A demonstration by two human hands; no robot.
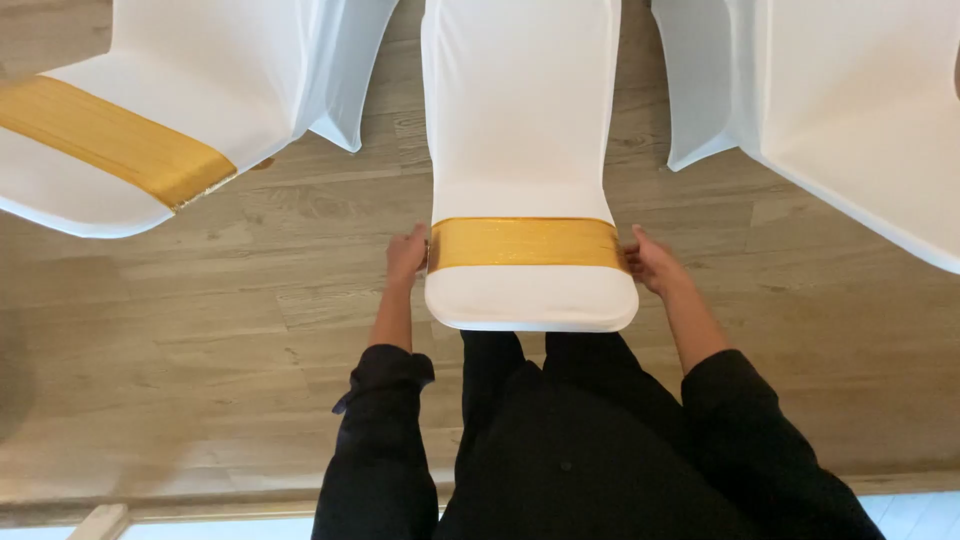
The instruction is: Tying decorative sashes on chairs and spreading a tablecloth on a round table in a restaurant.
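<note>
A chair in a white stretch cover [520,120] stands right in front of me, its back nearest to me. A gold satin band [525,243] wraps around the top of the chair back. My left hand [406,255] grips the band's left end at the chair's edge. At the right edge my right hand [652,262] pinches the band's other end. Both sleeves are black.
Another white-covered chair with a gold band [120,140] stands to the left. A third white-covered chair [850,110] stands to the right, no band visible on it. The floor [200,330] is wood plank. A pale strip runs along the bottom edge.
</note>
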